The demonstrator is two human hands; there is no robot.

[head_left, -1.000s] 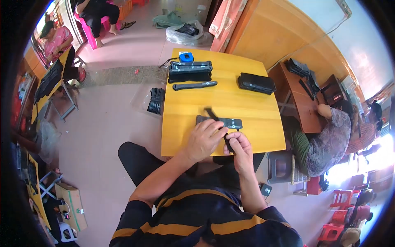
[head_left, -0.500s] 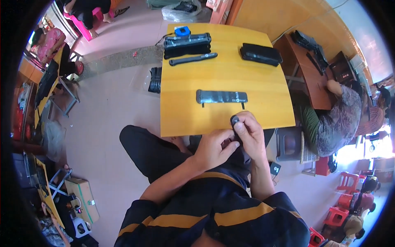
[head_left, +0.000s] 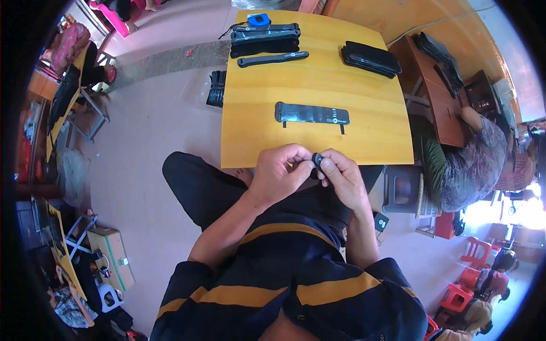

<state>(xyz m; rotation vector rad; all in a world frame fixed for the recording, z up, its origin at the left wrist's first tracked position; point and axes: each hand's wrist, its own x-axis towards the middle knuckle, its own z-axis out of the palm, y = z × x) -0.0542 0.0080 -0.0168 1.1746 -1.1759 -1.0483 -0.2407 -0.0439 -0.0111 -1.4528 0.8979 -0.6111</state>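
beyond both hands' fingers (head_left: 297,151) (head_left: 334,166), tight on black strip (head_left: 317,159): dark panel (head_left: 310,113), blue tape measure (head_left: 259,20)

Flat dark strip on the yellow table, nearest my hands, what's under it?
Two short black tabs stick out past the near edge of the flat dark strip, over the yellow tabletop. Anything further beneath it is covered.

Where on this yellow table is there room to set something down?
The yellow table is bare left of the flat black strip, and between that strip and the stacked black strips. Crowded: the far left corner, with blue tape measure and black straps, and the near edge's middle, by the left hand and right hand.
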